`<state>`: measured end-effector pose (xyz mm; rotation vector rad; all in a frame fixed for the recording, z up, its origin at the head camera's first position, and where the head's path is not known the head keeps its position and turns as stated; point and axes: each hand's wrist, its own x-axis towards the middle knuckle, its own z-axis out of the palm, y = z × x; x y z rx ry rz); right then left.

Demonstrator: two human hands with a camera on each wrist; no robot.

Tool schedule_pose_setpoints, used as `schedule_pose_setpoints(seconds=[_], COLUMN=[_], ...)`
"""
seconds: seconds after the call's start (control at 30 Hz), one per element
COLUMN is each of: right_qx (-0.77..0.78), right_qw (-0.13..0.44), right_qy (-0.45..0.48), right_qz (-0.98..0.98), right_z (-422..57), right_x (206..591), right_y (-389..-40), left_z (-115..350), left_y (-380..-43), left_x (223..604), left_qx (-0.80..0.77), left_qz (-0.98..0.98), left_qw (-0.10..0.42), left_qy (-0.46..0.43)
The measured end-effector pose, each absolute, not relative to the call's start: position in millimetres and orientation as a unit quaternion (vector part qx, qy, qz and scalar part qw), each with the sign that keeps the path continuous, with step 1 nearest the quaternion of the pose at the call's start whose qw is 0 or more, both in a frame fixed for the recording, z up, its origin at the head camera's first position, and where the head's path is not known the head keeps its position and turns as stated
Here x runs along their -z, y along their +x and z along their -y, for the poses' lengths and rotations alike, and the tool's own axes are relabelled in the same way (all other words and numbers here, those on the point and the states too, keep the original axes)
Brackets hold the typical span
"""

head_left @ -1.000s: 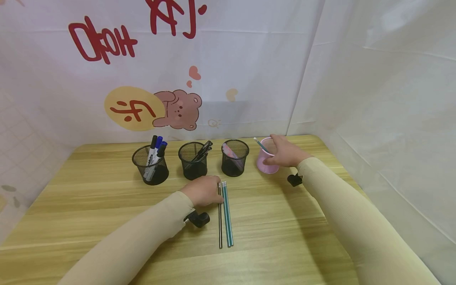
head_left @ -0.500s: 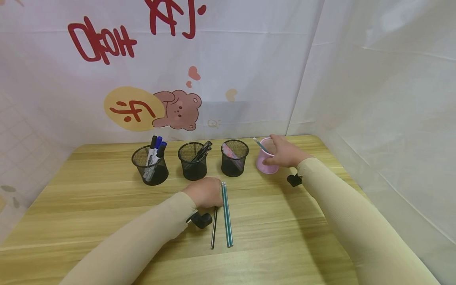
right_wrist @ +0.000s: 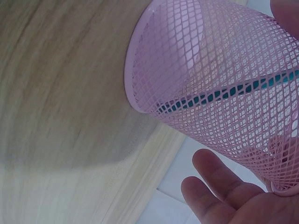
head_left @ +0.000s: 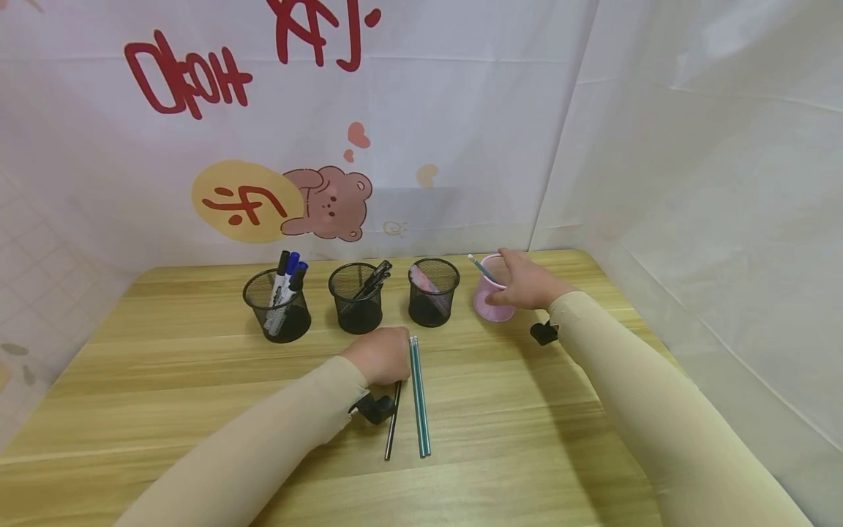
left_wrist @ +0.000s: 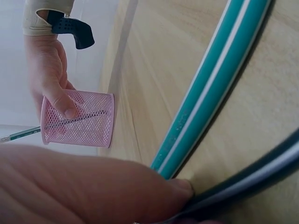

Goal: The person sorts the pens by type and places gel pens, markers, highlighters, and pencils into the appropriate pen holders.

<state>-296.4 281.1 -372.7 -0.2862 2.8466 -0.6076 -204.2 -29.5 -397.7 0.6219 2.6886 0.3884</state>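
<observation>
My left hand [head_left: 380,356] pinches a dark pencil [head_left: 392,428] near its upper end, and the pencil slants across the table. Just right of it lie two teal pencils [head_left: 420,399] side by side, close up in the left wrist view. My right hand [head_left: 529,281] grips the rim and side of a pink mesh pen cup [head_left: 490,307], which stands upright. Inside the cup leans one teal pencil [right_wrist: 224,93], its eraser end above the rim. My left fingertips are hidden in the head view.
Three black mesh cups stand in a row left of the pink one. The left cup [head_left: 296,322] holds several markers, the middle cup [head_left: 361,316] black pens, the right cup [head_left: 431,311] pinkish items. A white cloth [head_left: 461,146] hangs behind the wooden table [head_left: 500,454].
My left hand has taken hold of the dark pencil, and its lower end has swung left, away from the teal pencils. The right hand and pink cup have stayed in place.
</observation>
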Motion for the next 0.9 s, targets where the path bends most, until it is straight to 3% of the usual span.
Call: schedule_pose_setpoints(seconds=[0.9], right_qx=[0.219], right_qw=[0.106], right_qy=[-0.096], right_qz=[-0.965], right_z=[-280.6], right_x=[371.0], right_y=[-294.5], left_z=[32.5], left_y=[-204.1], left_x=[397.3], left_qx=[-0.201], left_qz=[-0.942], left_qw=[0.208], left_qy=[0.168])
